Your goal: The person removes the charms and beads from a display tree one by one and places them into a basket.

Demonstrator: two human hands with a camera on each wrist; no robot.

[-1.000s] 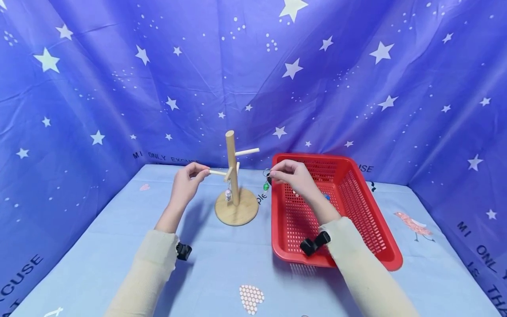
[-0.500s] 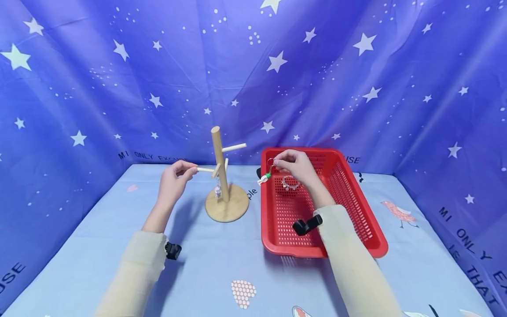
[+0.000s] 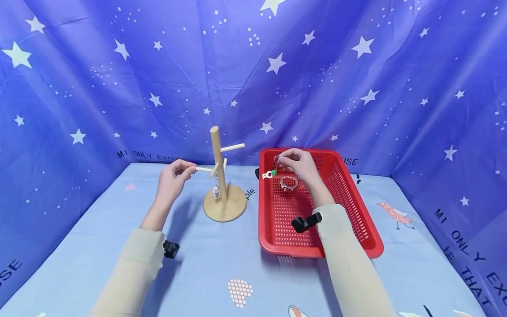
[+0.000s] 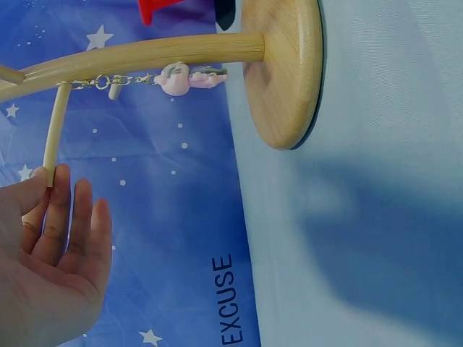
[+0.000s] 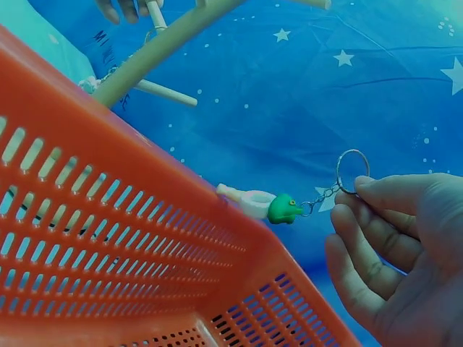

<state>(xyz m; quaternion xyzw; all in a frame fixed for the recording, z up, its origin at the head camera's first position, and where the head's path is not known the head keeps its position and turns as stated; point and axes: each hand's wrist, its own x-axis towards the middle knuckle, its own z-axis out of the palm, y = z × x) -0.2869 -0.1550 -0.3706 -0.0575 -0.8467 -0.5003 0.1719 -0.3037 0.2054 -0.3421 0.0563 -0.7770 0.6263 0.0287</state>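
Note:
My left hand (image 3: 171,182) pinches the tip of a pale peg on the wooden stand (image 3: 220,167), between thumb and forefinger. From that stand hangs a pink keychain (image 4: 177,78) on a metal chain, close to the post. My right hand (image 3: 301,167) pinches the metal ring of a keychain (image 5: 284,209) with a green head and a white body. This keychain dangles over the left rim of the red basket (image 3: 266,229). Inside the basket lies a beaded bracelet (image 3: 289,183).
The stand's round base (image 3: 233,209) rests on a light blue cloth (image 3: 198,273), left of the basket. An upper peg (image 3: 233,147) points right toward the basket. Behind hangs a blue star-patterned curtain (image 3: 178,79).
My right hand has drawn the green and white keychain back from beside the stand to over the basket's edge. The view has shifted slightly; my left hand keeps its pinch on the peg.

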